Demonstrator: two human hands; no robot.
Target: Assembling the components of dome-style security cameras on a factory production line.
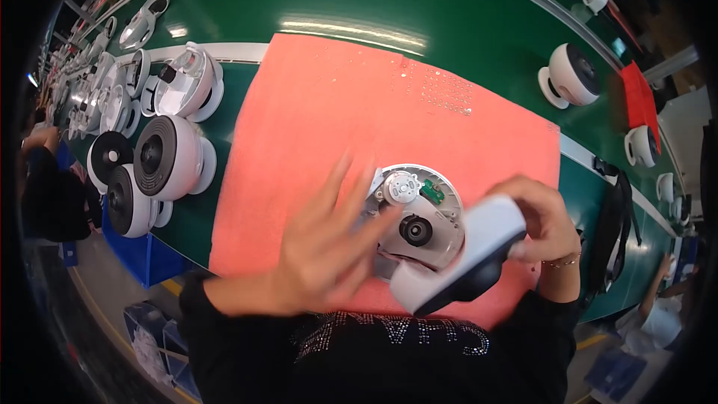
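Salmon-pink mat at frame centre carries an open round housing. Left hand, fingers spread, hovers blurred over it; right hand clamps a white-and-dark cover. Judged: cover-fitting stage; seating demands alignment over the housing.

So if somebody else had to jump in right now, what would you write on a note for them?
Left hand: open, fingers spread, blurred, over the near left edge of the round white base; whether it touches cannot be told.
Right hand: holds the white and black housing piece, tilted, at the base's right side.
Base lies open on the pink mat, showing a metal motor disc, a small green circuit board and a black hub.
Done: the insides sit in the base. Left: the housing is not yet seated.
Finished-looking white units stand left of the mat.
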